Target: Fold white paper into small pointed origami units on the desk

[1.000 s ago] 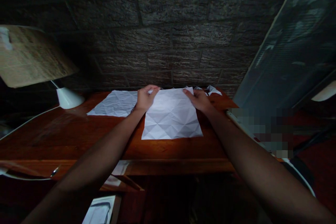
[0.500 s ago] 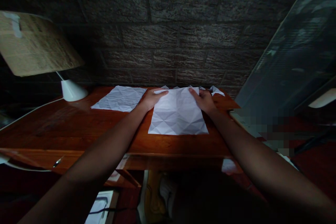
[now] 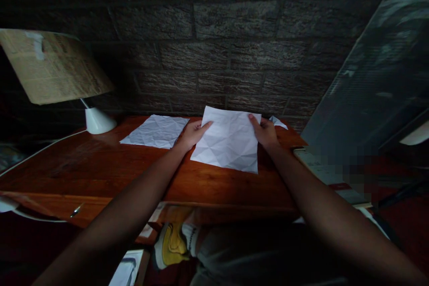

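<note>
Between my two hands is a white sheet of paper (image 3: pixel 228 140), marked all over with crossing fold creases and tilted above the desk. My left hand (image 3: pixel 195 134) pinches its left edge, thumb on the near face and fingers behind. On the opposite edge my right hand (image 3: pixel 264 132) grips it the same way, near the upper corner. A second creased sheet (image 3: pixel 156 131) lies flat on the desk to the left of my left hand. Just beyond my right hand shows a small folded piece of white paper (image 3: pixel 278 122).
The wooden desk (image 3: pixel 100 172) stands against a dark brick wall (image 3: pixel 234 22). A lamp (image 3: pixel 98 120) with a paper-covered shade is at the back left, its white cord running left. Papers or books (image 3: pixel 317 165) lie beyond the right end. Below are a yellow shoe (image 3: pixel 172 246) and a white box (image 3: pixel 129 268).
The held sheet has turned slightly, its upper left corner rising and its lower right corner dipping. It now hides the folded pieces behind it. The camera view has shifted a little.
</note>
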### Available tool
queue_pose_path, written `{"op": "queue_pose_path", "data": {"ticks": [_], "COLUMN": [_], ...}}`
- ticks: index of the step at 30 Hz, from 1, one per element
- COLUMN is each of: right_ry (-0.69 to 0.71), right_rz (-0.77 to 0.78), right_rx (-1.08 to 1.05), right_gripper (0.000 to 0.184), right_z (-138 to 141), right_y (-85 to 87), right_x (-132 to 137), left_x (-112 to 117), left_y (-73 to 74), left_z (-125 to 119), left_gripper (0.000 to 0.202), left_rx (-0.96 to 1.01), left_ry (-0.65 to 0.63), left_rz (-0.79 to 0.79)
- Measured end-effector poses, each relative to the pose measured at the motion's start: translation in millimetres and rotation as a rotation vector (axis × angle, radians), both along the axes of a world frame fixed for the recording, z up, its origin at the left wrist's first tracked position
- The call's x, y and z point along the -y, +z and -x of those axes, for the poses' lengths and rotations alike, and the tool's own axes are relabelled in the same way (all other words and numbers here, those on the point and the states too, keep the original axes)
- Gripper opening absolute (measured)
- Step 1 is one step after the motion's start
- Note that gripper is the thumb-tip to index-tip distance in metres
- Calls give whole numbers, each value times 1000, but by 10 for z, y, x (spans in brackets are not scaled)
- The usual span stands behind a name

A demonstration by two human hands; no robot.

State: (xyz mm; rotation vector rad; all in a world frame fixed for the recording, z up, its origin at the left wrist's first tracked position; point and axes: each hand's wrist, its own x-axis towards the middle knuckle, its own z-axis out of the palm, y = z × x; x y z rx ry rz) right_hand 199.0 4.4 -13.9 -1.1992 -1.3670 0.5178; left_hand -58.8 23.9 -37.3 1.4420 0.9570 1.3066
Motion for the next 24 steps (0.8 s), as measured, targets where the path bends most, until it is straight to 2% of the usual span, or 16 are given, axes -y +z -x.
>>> {"op": "queue_pose_path", "data": {"ticks": [3, 5, 7, 9, 13, 15, 19, 22, 24], "right_ry": [16, 112, 141, 94, 48, 26, 18, -42, -82], "right_rz": [14, 76, 198, 250, 144, 87, 57, 29, 3], "right_rx": [-101, -133, -54, 64, 145, 148, 153, 131, 106], "right_gripper": [58, 56, 51, 47, 49, 50, 52, 53, 54], "right_z": [61, 98, 112, 108, 102, 109, 106, 73, 49], "right_y": [45, 56, 53, 41, 19, 8, -8, 2, 7], "right_x": [36, 63, 80, 80, 48, 39, 65, 75, 58], "left_x": [-9, -20, -19, -14, -53, -81, -60, 8, 44], "left_y": [8, 26, 47, 64, 77, 71, 36, 8, 6], "left_z": [-25, -22, -2, 25, 50, 49, 44, 6, -37], "left_gripper": [47, 45, 43, 43, 42, 42, 46, 44, 41], "left_rx": [-51, -113, -206, -259, -305, -264, -146, -107, -143], "left_ry": [179, 303, 405, 466, 541, 518, 283, 140, 130], "left_rz": [-185, -312, -375, -401, -448, -417, -293, -182, -177]}}
